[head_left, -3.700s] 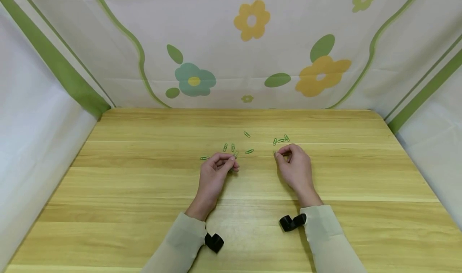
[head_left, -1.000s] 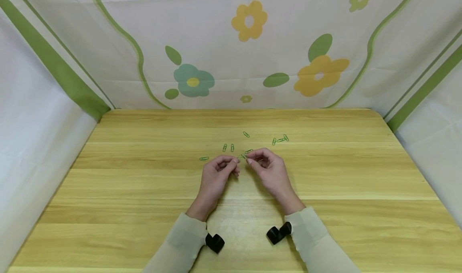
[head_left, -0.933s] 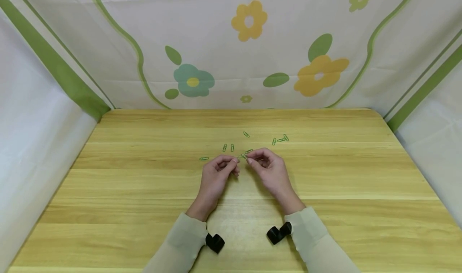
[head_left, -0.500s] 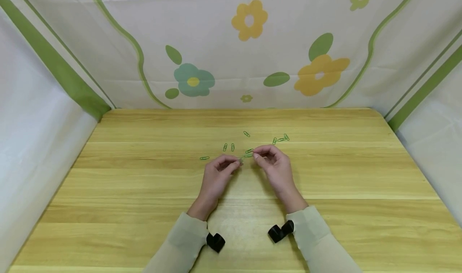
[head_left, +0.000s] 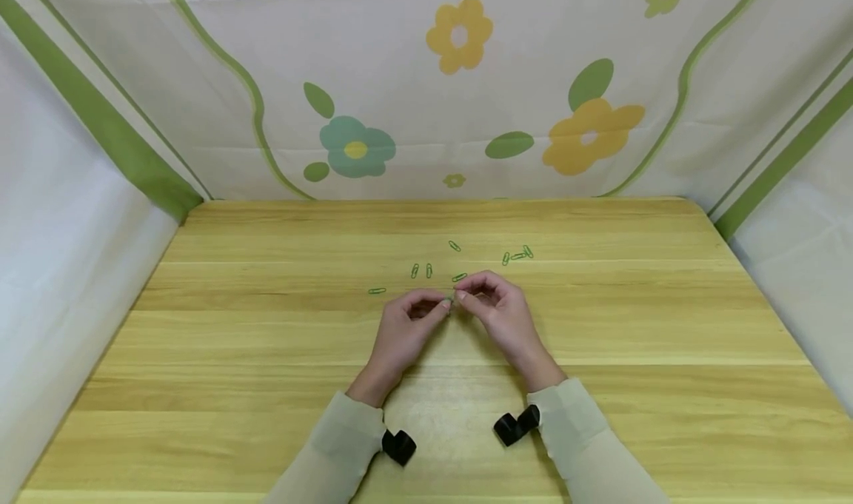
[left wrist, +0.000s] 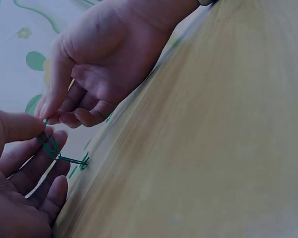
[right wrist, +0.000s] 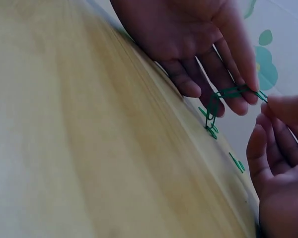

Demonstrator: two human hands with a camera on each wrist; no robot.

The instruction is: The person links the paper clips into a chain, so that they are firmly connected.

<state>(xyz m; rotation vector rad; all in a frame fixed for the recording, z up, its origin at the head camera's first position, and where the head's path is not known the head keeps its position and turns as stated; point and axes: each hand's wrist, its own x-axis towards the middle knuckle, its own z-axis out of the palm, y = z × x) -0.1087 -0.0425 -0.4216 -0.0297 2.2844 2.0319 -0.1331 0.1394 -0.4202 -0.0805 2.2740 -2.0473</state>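
Note:
In the head view my left hand (head_left: 409,334) and right hand (head_left: 500,315) meet tip to tip just above the table. Thumb and fingers of the left hand pinch a chain of linked green paper clips (left wrist: 52,146), which dangles below them. A green paper clip (right wrist: 260,95) bridges the fingertips of both hands, pinched at its far end by the right hand. Whether that clip is linked to the chain is hidden by the fingers. A loose green paper clip (head_left: 460,277) lies just behind the right fingertips.
Several more loose clips lie on the wooden table (head_left: 266,356): a pair (head_left: 422,271) behind the left hand, one clip (head_left: 377,291) further left, one clip (head_left: 455,246) at the back, and a cluster (head_left: 518,255) to the right. A flowered curtain (head_left: 413,82) stands behind.
Earlier the right hand held a clip off to the right, apart from the left hand. It came over to the left; half a second ago the hands drew slightly apart, and now they are close together.

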